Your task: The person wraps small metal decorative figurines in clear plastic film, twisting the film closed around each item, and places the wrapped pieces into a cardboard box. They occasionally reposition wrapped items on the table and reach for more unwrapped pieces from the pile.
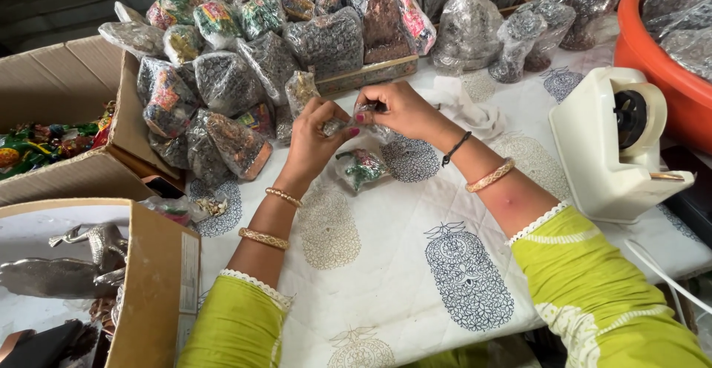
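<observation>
My left hand (pixel 313 139) and my right hand (pixel 400 110) meet above the middle of the table, both pinching a small item in clear plastic wrap (pixel 347 122). What is inside the wrap is too small to make out. Just below the hands lies a small green figurine (pixel 361 168) in bubble wrap on the white printed cloth (pixel 386 264). Both wrists wear gold bangles, and the sleeves are lime green.
Several bubble-wrapped figurines (pixel 245 79) are heaped at the back and left. An open cardboard box (pixel 67 86) of colourful items stands at the left, another box (pixel 152 279) with silver figurines at the lower left. A cream tape dispenser (pixel 615 142) and an orange tub (pixel 653 49) are at the right.
</observation>
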